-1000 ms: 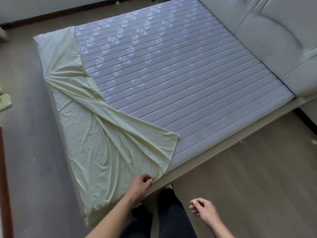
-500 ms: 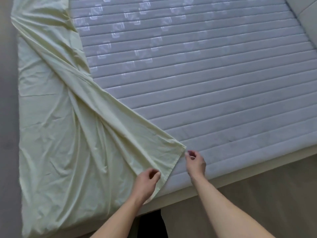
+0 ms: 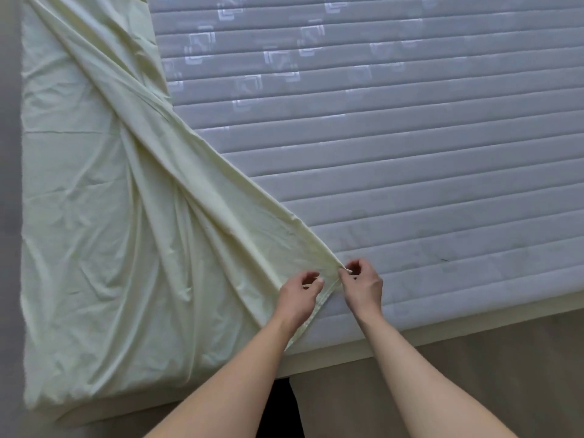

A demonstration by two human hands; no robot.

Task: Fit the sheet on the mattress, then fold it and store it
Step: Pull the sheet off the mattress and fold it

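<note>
Left hand (image 3: 298,295): fingers curled, thumb pressed toward the index finger, pinching the hem of the pale yellow fitted sheet (image 3: 104,216) just short of its free corner. The rest of the palm lies over the cloth.

Right hand (image 3: 363,286): fingers bent in a loose hook, thumb and forefinger closed on the very tip of the sheet's corner. The remaining fingers are folded inward and touch nothing that can be made out. The two hands sit just beside each other, with the gathered hem running between them.

The sheet covers the left part of the mattress (image 3: 410,153) and is wrapped over its near left corner. Its free edge runs as a long diagonal from the upper left down to the held corner near the mattress's front edge. Deep folds fan out from the grip along that same diagonal, showing the cloth drawn taut toward the hands.

The mattress, grey and quilted in horizontal bands, lies bare to the right of the diagonal. It rests on a pale bed base (image 3: 442,335) above a wood-look floor (image 3: 505,374).
</note>
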